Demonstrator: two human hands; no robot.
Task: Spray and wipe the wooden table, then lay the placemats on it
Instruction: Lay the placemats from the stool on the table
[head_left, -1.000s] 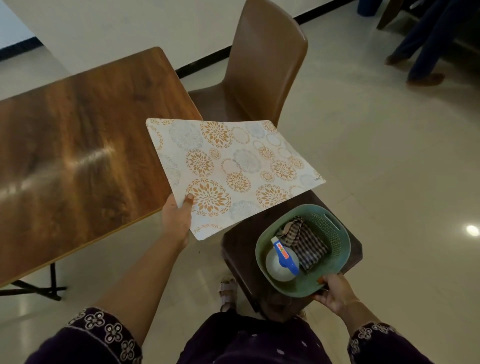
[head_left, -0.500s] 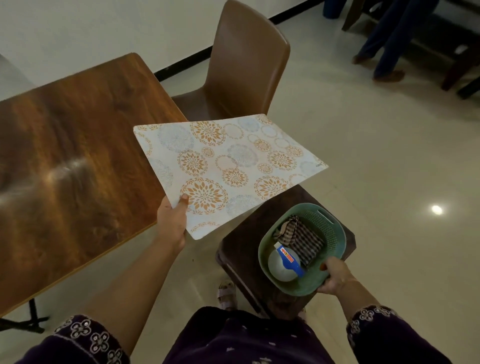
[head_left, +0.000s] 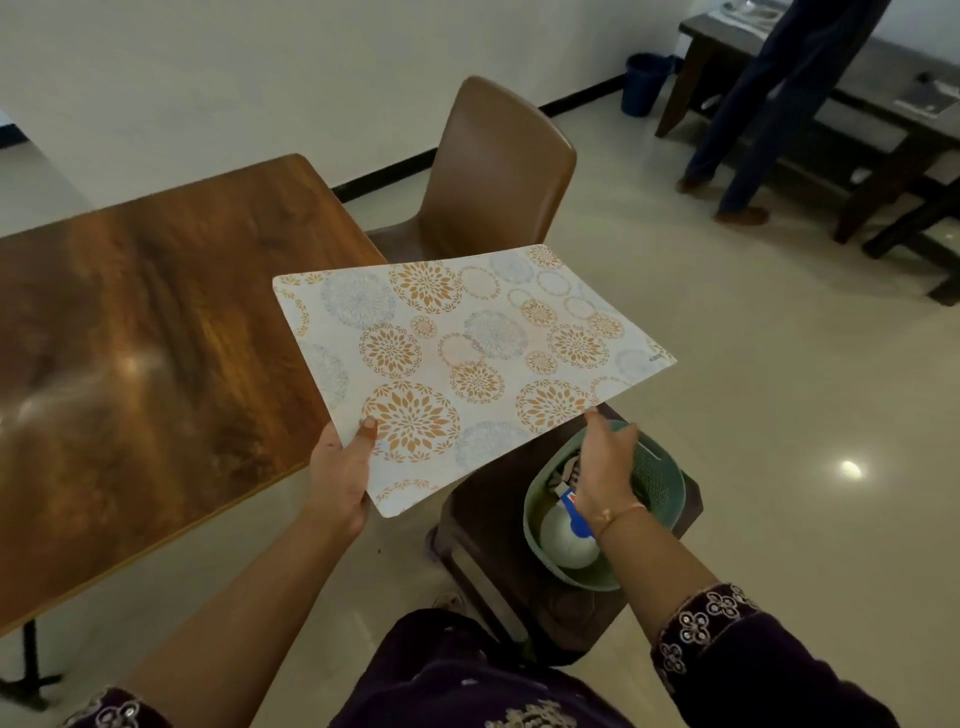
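While the bench (head_left: 156, 338) shines as if wiped and the bottle (head_left: 566, 540) lies in the basket (head_left: 660, 483), the left hand (head_left: 340, 478) pinches one mat (head_left: 467, 364) in the air beside the bench, the right hand (head_left: 605, 457) reaching loose-fingered for its edge, no mat yet laid.

The wooden desk (head_left: 156, 338) is standing on the pale tiled floor (head_left: 779, 415), its top showing a glossy sheen. Beside it, a dark stool (head_left: 483, 519) is carrying a green basket (head_left: 660, 478).
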